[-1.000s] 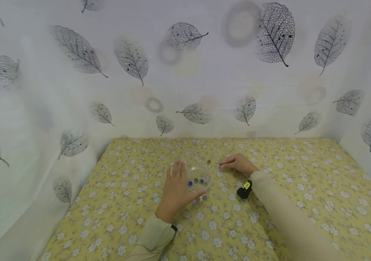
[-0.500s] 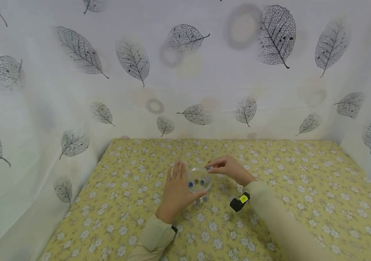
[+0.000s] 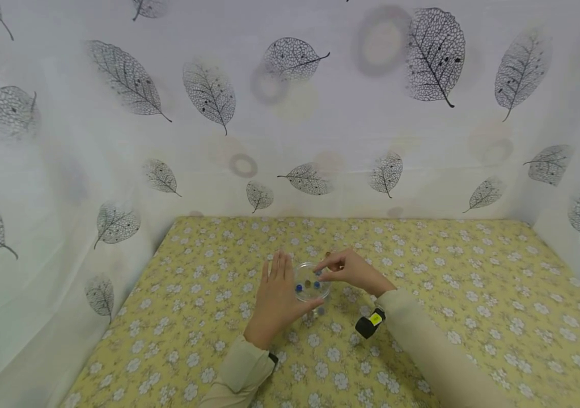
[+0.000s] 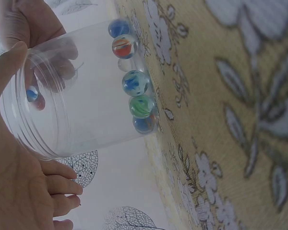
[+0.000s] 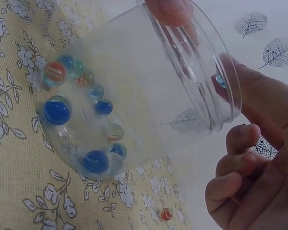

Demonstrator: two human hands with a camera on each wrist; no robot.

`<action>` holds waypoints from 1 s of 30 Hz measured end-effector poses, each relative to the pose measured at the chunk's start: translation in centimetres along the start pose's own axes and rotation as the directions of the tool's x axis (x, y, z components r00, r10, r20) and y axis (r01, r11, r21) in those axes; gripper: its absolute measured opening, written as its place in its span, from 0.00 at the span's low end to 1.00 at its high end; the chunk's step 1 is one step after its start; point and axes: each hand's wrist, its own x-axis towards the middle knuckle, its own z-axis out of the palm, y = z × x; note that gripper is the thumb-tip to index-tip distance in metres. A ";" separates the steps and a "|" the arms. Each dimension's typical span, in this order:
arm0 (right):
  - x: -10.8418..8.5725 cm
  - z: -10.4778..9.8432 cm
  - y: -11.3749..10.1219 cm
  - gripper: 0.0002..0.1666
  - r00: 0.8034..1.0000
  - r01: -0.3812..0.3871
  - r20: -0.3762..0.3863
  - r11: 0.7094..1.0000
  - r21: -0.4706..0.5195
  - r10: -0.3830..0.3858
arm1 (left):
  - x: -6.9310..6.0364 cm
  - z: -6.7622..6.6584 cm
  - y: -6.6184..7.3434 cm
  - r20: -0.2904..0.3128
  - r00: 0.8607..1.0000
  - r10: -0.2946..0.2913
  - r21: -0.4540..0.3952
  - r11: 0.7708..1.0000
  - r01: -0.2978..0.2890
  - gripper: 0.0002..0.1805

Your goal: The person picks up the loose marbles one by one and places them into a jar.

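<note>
A clear plastic jar (image 3: 312, 294) stands upright on the flowered cloth, several glass marbles (image 5: 56, 110) lying on its bottom. Beside it rests my left hand (image 3: 275, 303), fingers straight along the far-left side and thumb across the near side at the rim. A bluish marble (image 4: 32, 93) is pinched between thumb and index finger of my right hand (image 3: 355, 270), at the jar's mouth. In the right wrist view that hand's other fingers are curled below the pinch, and the held marble (image 5: 221, 79) shows partly through the clear rim.
One loose orange-red marble (image 5: 166, 213) lies on the cloth behind the jar. Yellow flowered cloth (image 3: 448, 266) covers the table. A pale curtain printed with leaves (image 3: 218, 164) hangs behind and at both sides. A black wrist camera (image 3: 369, 324) hangs under the right wrist.
My right hand has carried the pinched marble leftward from the cloth right of the jar to its mouth. My left hand has stayed at the jar.
</note>
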 end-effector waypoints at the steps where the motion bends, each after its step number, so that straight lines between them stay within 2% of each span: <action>1: 0.0 0.0 0.0 0.18 1.000 -0.002 0.002 1.000 0.007 0.002 | 0.0 0.0 0.0 -0.001 1.000 0.001 0.003 1.000 -0.001 0.65; 16: 0.1 -0.3 0.3 0.18 1.000 -0.008 0.005 0.999 0.039 0.008 | 0.0 -0.2 0.2 0.008 1.000 -0.001 0.013 1.000 0.000 0.65; 20: 0.1 -1.4 0.6 0.21 0.996 -0.048 -0.066 0.991 0.123 0.056 | 0.0 -0.2 0.3 0.016 1.000 0.000 0.002 1.000 0.000 0.65; 25: 0.9 -3.3 1.1 0.22 0.975 -0.071 -0.186 0.961 0.266 0.124 | 0.0 -0.2 0.4 0.036 0.999 -0.013 0.000 1.000 0.013 0.65; 28: 1.8 -4.0 1.6 0.21 0.962 -0.083 -0.228 0.960 0.268 0.147 | 0.1 -0.2 0.4 0.039 0.999 -0.020 0.016 1.000 0.020 0.65; 30: 2.4 -4.2 2.1 0.21 0.959 -0.093 -0.242 0.971 0.221 0.147 | 0.2 -0.2 0.4 0.036 0.999 -0.023 0.025 0.999 0.022 0.65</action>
